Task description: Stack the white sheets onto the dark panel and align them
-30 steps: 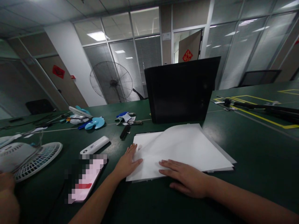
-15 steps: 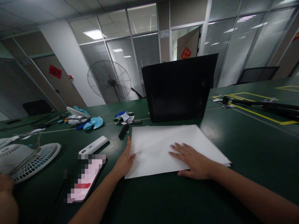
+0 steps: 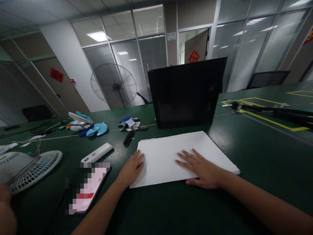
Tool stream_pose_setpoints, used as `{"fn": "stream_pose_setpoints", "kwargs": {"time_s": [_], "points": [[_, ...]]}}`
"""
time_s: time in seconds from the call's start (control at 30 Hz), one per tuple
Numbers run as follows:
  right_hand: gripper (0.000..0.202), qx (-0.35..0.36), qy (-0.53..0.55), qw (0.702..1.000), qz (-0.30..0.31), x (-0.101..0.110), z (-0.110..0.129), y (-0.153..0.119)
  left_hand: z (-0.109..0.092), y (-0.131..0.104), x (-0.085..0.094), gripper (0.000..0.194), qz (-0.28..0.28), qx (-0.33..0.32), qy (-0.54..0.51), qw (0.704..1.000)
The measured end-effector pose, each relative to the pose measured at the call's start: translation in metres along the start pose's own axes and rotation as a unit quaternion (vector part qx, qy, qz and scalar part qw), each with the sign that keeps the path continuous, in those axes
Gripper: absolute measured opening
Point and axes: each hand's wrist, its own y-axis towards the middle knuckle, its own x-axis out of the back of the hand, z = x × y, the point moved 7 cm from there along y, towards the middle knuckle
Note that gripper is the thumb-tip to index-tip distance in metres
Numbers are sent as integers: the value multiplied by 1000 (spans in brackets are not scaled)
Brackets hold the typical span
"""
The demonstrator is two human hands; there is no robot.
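White sheets of paper (image 3: 158, 160) lie in a stack on the dark green table, with a thin dark edge showing along their far and right sides. My left hand (image 3: 131, 168) rests at the left edge of the paper, fingers stretched out and fingertips on the sheet. Flat on the right half lies my right hand (image 3: 199, 166), its fingers spread and its thumb past the near edge. Neither hand grips anything. Left of my left hand is a phone (image 3: 91, 189), partly blurred out, below a white oblong device (image 3: 97, 152).
Behind the paper stands a black panel (image 3: 187, 94). A small black object (image 3: 128, 138) lies near the paper's far left corner. A white fan (image 3: 36, 171) lies at the left, beside another person's hand (image 3: 6, 202). Black rods (image 3: 276, 109) lie on the right.
My left hand has shifted from beside the paper's left edge onto the sheet. The top sheet's far left corner has moved slightly nearer, baring a dark edge. My right hand stays in place.
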Motion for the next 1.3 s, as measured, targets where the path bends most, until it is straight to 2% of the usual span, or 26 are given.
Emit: {"fn": "stream_pose_setpoints", "kwargs": {"time_s": [0.13,0.27,0.53,0.67,0.8,0.93,1.2,1.3], "points": [[86,-12,-7,1000,7,-2,-2,0,2,0,0,55,-6,-2,-6,1000],[85,-4,-12,1000,-18,0,-1,0,2,0,1,55,-9,3,-25,1000],[54,78,-111,988,-78,9,21,-1,4,0,-1,57,2,3,-6,1000],[36,158,-202,959,-124,7,35,-5,5,1,-1,56,1,1,-9,1000],[19,252,-278,902,-216,7,53,-16,6,-1,1,56,-2,1,-25,1000],[19,314,-312,859,-258,8,68,-27,10,-1,5,61,-2,-3,-71,997],[26,329,-343,830,-292,18,70,-38,28,-5,21,56,0,50,-174,984],[29,322,-359,827,-290,24,67,-42,31,-6,32,56,-10,35,-200,979]]}}
